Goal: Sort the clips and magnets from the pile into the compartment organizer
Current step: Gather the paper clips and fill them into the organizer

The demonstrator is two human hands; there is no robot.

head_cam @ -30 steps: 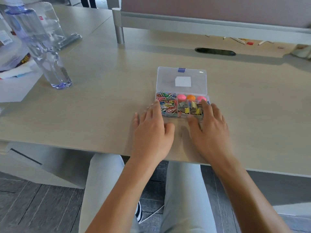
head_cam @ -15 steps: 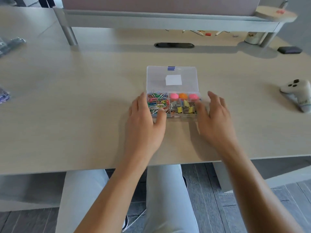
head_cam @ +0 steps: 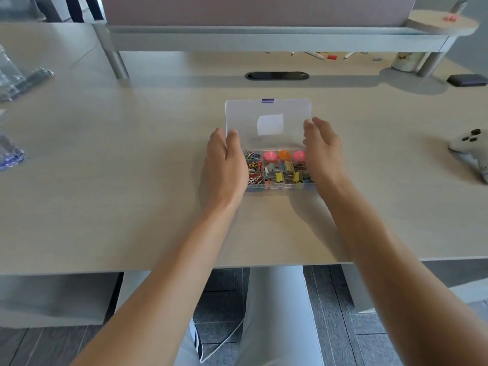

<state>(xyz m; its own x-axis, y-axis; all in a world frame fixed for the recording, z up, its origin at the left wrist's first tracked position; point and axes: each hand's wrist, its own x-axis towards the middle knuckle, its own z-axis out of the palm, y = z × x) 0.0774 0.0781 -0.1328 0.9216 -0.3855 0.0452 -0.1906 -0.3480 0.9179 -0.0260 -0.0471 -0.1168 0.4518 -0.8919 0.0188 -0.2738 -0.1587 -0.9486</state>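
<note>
A clear plastic compartment organizer stands open at the middle of the desk, its lid tilted up at the back. Coloured paper clips fill the left compartment. Pink and orange round magnets sit in the back row, and binder clips lie in the front compartments. My left hand is at the box's left side, its fingertips on the lid's left edge. On the opposite side, my right hand has its fingertips on the lid's right edge. No loose pile is in view.
A white game controller lies at the right. A black object sits at the far right back, and a cable slot is behind the box. A water bottle's base stands at the left edge. A raised shelf runs along the back.
Both hands have moved forward from the box's front corners to the two side edges of the lid. The view has shifted, so the bottle sits further left.
</note>
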